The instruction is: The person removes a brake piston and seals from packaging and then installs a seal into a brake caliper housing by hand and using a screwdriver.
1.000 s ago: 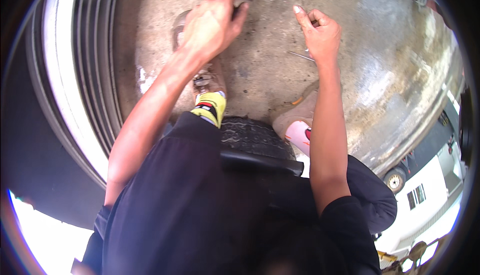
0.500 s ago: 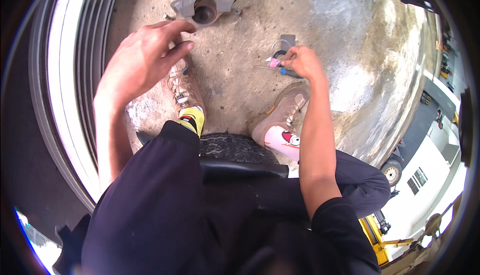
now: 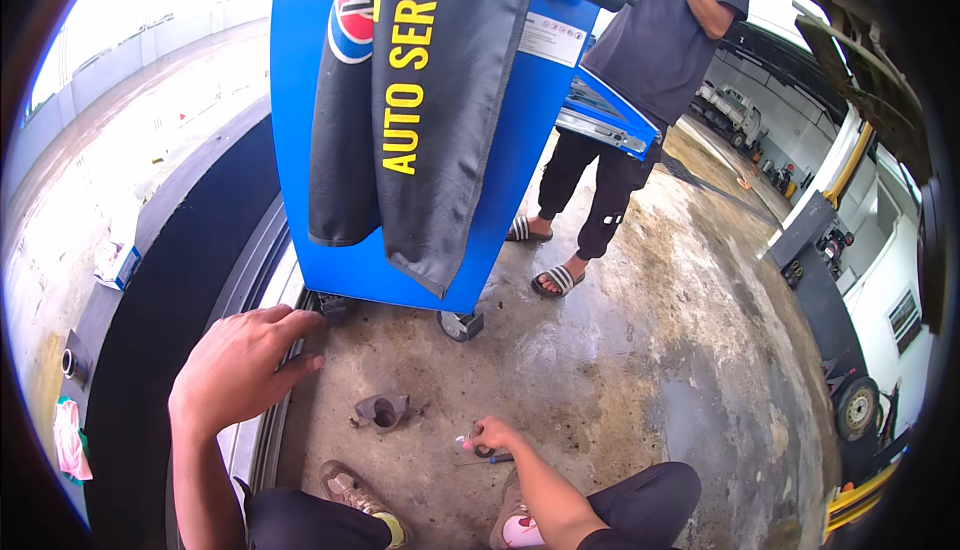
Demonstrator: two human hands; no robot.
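Observation:
My left hand [image 3: 245,365] hangs in the air at the left with thumb and fingers apart, holding nothing. Below and right of it, a grey metal brake caliper [image 3: 398,406] lies on the concrete, its round bore facing up. Low over the floor, my right hand [image 3: 495,436] has its fingers drawn together at a few small items. Among these are a small pink piece [image 3: 465,443], a black ring [image 3: 482,451] and a thin tool with a blue handle [image 3: 500,459]. What the fingertips hold, if anything, is too small to make out.
A blue wheeled tool cart [image 3: 510,150] stands ahead, a dark printed cover [image 3: 440,120] over its side and a drawer [image 3: 605,115] out at the right. Behind it stands a person [image 3: 660,50] in sandals. Metal rails [image 3: 268,440] run along the left; a wheel [image 3: 857,407] is far right.
My view has tilted up, bringing in the cart and the other person. My left hand now sits farther left of the caliper. My right hand stays by the small items.

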